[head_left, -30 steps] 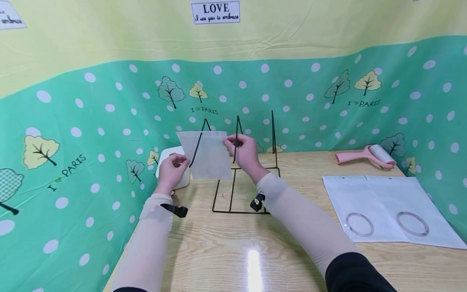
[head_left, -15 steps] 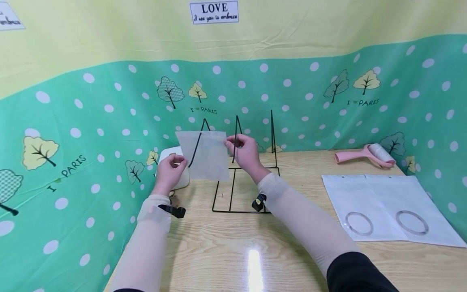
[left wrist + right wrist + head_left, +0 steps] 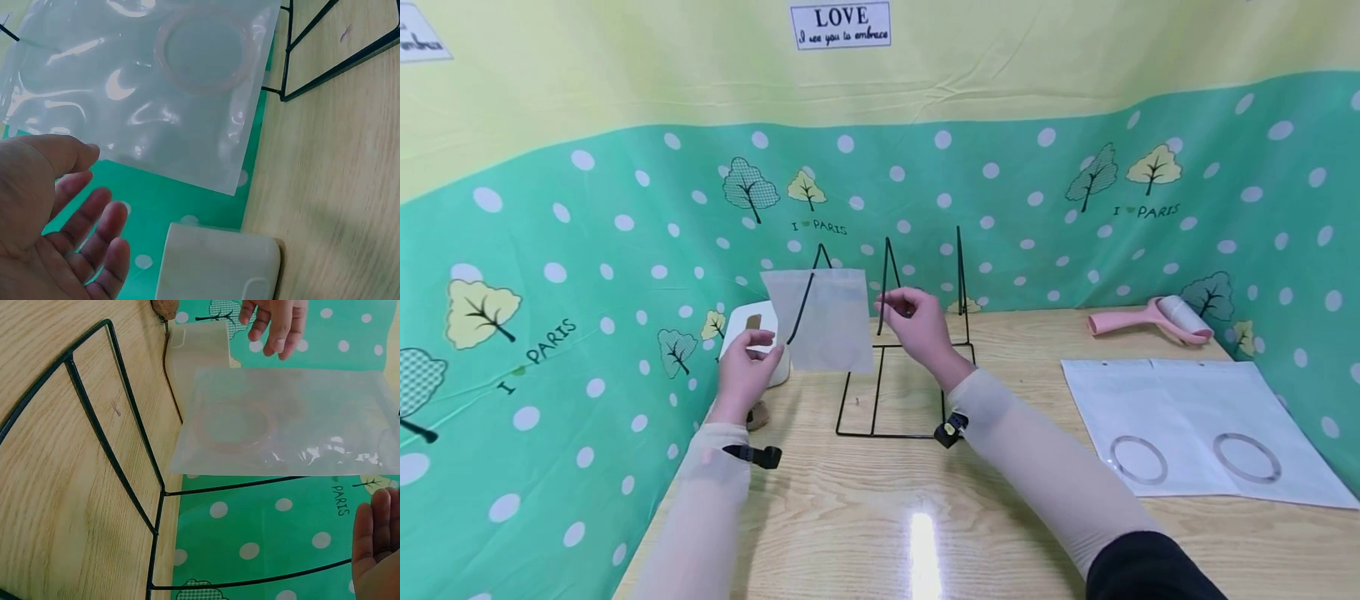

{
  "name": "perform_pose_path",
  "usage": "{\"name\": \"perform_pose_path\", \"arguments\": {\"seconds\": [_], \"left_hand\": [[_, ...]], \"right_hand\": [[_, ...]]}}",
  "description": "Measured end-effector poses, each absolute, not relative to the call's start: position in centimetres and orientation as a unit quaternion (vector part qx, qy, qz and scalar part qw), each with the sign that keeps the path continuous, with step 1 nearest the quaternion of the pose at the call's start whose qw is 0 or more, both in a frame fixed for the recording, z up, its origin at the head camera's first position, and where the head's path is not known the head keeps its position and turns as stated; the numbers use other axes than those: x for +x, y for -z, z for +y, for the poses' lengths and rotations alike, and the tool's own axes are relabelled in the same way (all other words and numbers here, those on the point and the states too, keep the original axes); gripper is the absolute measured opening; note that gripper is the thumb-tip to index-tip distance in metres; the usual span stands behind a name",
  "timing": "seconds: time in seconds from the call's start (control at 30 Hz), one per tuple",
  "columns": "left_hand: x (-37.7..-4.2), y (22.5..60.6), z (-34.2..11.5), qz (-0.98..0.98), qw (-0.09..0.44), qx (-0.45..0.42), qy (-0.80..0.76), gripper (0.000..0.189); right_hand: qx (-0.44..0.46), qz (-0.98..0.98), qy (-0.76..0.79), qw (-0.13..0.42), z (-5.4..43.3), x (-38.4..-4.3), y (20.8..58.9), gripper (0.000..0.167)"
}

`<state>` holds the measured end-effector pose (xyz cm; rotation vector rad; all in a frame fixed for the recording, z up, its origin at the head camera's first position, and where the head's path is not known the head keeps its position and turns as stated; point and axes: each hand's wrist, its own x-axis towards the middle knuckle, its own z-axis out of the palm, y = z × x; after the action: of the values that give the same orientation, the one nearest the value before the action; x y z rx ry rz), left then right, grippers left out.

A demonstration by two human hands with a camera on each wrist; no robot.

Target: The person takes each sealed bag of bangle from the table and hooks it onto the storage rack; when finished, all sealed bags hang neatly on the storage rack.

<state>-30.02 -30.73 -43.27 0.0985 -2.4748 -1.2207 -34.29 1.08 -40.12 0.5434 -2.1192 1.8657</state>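
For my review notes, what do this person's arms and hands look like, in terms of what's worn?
The left hand and right hand are ungloved. Thin, pale sleeves cover both forearms to the wrists. Each wrist has a black strap with a small black block. Further up the right arm, a black sleeve shows.

Toward the far left corner of the table [image 3: 820, 533], a translucent bag [image 3: 835, 321] hangs on a black wire rack [image 3: 878, 390] between the left hand [image 3: 743, 371] and right hand [image 3: 922, 329]. A pink roller [image 3: 1146, 316] lies at the far right corner, beyond a white sheet [image 3: 1191, 425].
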Motion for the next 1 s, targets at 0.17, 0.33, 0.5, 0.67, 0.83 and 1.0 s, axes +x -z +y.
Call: {"name": "perform_pose_path", "arguments": {"seconds": [0.17,0.33,0.5,0.67,0.83,1.0], "left_hand": [[-28.9,43.5,-30.2,-0.880,0.191,0.041,0.434,0.035],[-27.5,43.9,-29.8,-0.881,0.176,0.043,0.438,0.038],[-26.3,44.5,-29.1,-0.886,0.174,0.022,0.429,0.035],[-25.3,45.2,-28.1,-0.891,0.178,-0.003,0.417,0.031],[-24.7,45.9,-27.5,-0.890,0.167,-0.016,0.425,0.030],[-24.4,46.8,-27.0,-0.901,0.139,-0.008,0.411,0.031]], "right_hand": [[0.206,-0.737,-0.630,0.128,2.8,-33.1,40.6,0.018],[0.231,-0.757,-0.595,0.139,4.6,-32.0,41.4,0.017],[0.265,-0.776,-0.554,0.145,6.5,-31.0,41.8,0.014],[0.267,-0.789,-0.532,0.152,8.8,-29.5,41.3,0.021],[0.250,-0.781,-0.547,0.169,11.3,-28.2,40.4,0.022],[0.243,-0.783,-0.531,0.214,13.2,-26.2,38.4,0.019]]}}
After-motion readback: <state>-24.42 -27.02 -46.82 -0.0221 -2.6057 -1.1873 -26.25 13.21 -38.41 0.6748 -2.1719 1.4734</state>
